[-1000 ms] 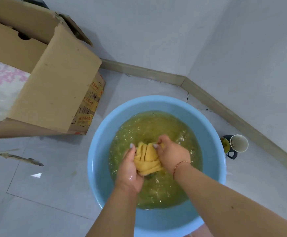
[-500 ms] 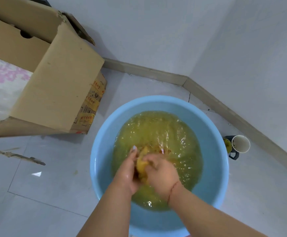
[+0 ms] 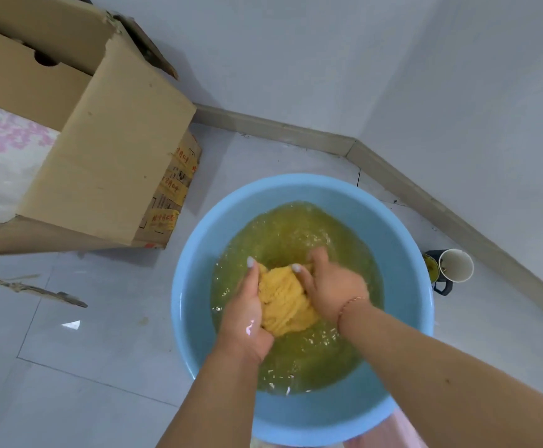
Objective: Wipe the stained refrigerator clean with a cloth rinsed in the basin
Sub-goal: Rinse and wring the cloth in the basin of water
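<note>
I have the cloth [image 3: 284, 300] bunched mid-basin [image 3: 195, 270], just over the water; my left hand [image 3: 247, 318] and right hand [image 3: 331, 286] curl round it. Squeezing hard risks splashing murky water onto the floor [image 3: 102, 318].

- Pale grey tiled floor [image 3: 79, 376] fills my lower left.
- White walls [image 3: 296, 59] meet at a beige skirting board [image 3: 273, 128], upper right.
- An open cardboard box [image 3: 108, 169] sits upper left.
</note>
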The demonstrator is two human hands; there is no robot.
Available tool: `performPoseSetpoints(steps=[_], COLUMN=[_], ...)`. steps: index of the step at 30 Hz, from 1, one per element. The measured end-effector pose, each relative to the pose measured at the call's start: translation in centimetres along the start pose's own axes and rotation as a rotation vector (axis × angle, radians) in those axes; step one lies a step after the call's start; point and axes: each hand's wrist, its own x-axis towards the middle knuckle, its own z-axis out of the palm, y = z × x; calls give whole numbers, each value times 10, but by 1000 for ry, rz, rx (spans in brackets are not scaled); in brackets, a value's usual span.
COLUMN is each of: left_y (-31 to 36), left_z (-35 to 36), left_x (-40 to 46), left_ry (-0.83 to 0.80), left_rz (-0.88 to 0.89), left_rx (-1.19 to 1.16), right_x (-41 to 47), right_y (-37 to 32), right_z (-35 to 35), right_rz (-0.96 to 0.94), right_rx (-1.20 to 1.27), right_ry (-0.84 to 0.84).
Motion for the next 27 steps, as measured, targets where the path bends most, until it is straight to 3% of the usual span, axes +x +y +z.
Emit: performPoseSetpoints(steps=[2,4,6,8,10,12,14,16,19,22,25,27], left_y=[0,-5,-14,-22,-29,-34,-36,-32,-29,-20,-5,1], left_z=[-8,-22,-30,-28,-28,-28,-25,-14,3,10,23,34], left_x=[8,14,19,13,4,6,11,13,7,-2,-11,-15], left_ry=[221,408,397,425,500,351,19,-235,-323,-252,-244,-301], left_rz=[145,236,219,217,428,736,847,751,496,389,363,324], left_rx=[139,459,773,1123,1516,1677,1656,1509,996,691,427,171], right_x=[-2,-10,-19,-16,-6,-1,-5,-15,-23,-11,-1,-6], right_y=[27,43,48,45,36,28,9,-8,-21,-4,22,31], right_z=[6,14,26,35,29,19,-7,-40,-88,-115,-97,-62], right_rz=[74,27,-113,-30,168,121,-67,-291,-436,-354,-113,85], right_rx=[-157,-394,-566,-530,-410,-373,-349,-330,-108,436,1151,1466], right_ry=[10,-45,-179,-327,-457,-519,-538,-502,-402,-325,-282,-294])
